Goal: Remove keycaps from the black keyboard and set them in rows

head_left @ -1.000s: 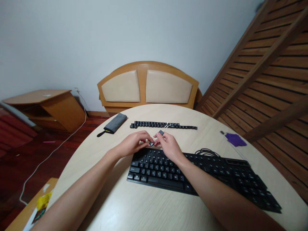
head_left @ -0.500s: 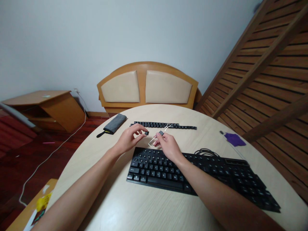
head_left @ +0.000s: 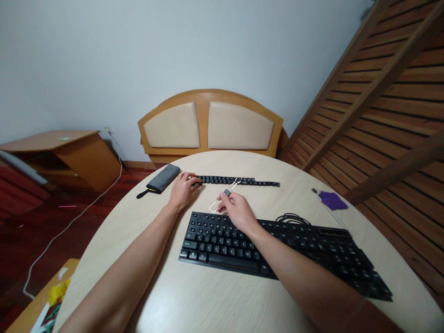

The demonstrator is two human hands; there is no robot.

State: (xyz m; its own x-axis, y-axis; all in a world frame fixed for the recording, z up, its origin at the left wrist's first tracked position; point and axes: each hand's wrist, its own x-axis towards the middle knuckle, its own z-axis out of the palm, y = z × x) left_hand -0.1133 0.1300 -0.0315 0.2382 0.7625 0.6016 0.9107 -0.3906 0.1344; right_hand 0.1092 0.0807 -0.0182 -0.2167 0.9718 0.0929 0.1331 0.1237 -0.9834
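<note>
Gripping the likely light, stiff binder clip (head_left: 227, 192) by its body: right hand (head_left: 240, 212). Left hand (head_left: 183, 190), at keycap row (head_left: 225, 180): grip unclear.

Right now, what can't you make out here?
Head: key row, left end hidden behind left hand.
Head: what that hand holds, if anything; its own fingers hide it.
Head: key row lettering, too small.
Head: part of clip, covered by right hand.
Head: part of keyboard, covered by right forearm.
Head: slatted panel, cut off by top and right edges.
</note>
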